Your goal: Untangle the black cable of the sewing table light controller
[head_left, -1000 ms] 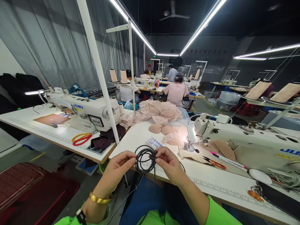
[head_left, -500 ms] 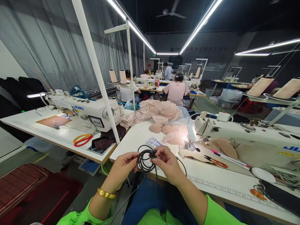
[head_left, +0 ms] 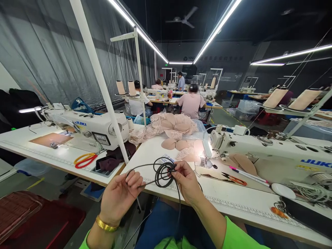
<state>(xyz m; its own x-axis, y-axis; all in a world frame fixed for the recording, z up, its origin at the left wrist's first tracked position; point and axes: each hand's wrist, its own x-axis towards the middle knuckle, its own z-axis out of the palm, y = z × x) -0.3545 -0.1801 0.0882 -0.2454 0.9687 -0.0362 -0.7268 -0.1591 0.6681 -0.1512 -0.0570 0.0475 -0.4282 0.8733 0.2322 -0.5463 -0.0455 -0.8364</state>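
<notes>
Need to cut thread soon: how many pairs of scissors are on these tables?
2: yellow-and-red scissors on the left table, orange-handled snips by the right sewing machine. Others may be hidden.

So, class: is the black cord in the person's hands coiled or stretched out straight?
Mostly coiled: black cord forms loops pinched by the right hand; one strand runs to the left hand.

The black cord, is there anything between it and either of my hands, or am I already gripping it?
Nothing visible stands between. The right hand pinches the coiled black cord at the bundle, and the left hand holds a strand that runs out from the coil. Both hands hold it above the near edge of the white table.
</notes>
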